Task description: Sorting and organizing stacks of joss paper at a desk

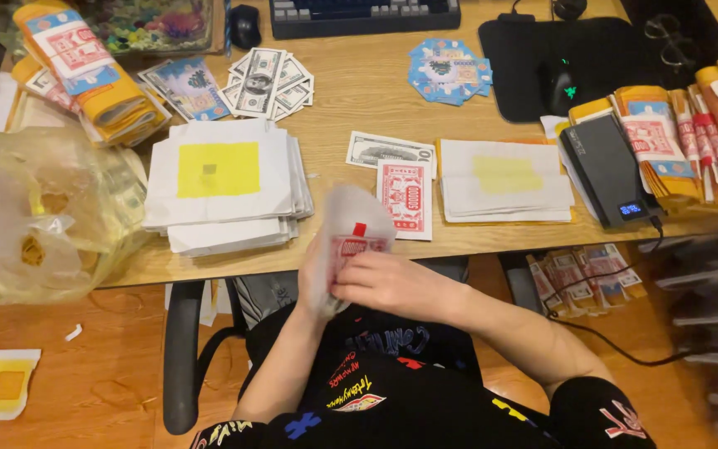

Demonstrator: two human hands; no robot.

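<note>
Both hands meet below the desk [359,91] edge: the left hand [313,278] and right hand [384,283] together grip a blurred white sheet [351,218] wrapped around a red-printed note [351,248]. On the desk just above lie a red-and-white slip [405,198] and a grey banknote [384,150], flanked by a white stack with a yellow square [222,179] on the left and a flatter white stack [504,179] on the right. Yellow-wrapped bundles [683,137] fill the right edge behind a black power bank [608,170]; a clear plastic bag [43,216] overhangs the left edge.
</note>
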